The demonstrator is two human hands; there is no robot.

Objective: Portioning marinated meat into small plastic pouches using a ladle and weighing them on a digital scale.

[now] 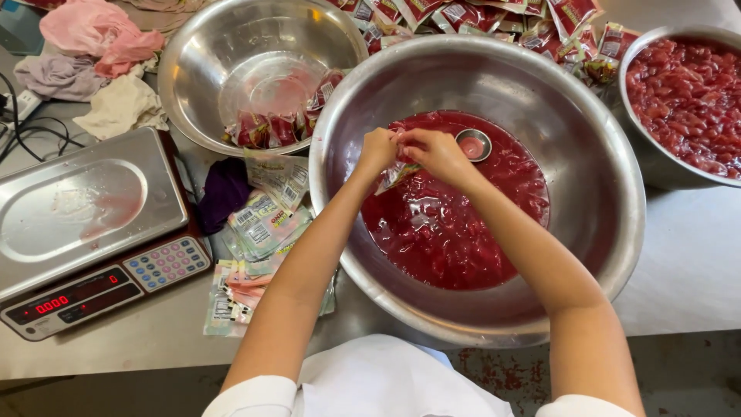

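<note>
Head cam looks straight down at the big steel bowl (pixel 478 185), so I'll place everything off that. Your left hand (pixel 378 150) and right hand (pixel 436 153) are together over the middle of the bowl, both pinched on one small packet (pixel 395 174), fingers closed on its top edge w/ the body hanging down just above the red fruit mix (pixel 448 224) pooled in the bottom. A little metal cup (pixel 472 144) sits in the mix just right of your right hand.

Looks to me like you're at the tear-and-empty step on this packet. Can't tell if the top's ripped yet, your fingers cover it. Next move prob needs a firm pinch both sides, then a squeeze from the bottom up while keeping it low over the mix so nothing splashes the wall.

Around the bowl:
- upper left, a second steel bowl (pixel 255 62) w/ a few packets in it
- left, a pile of flattened wrappers (pixel 262 232), then the scale (pixel 85 224) further out
- behind it, more full packets (pixel 494 19)
- right, another bowl (pixel 683 100) loaded w/ red chunks
- far upper left, some rags (pixel 93 54)
</note>
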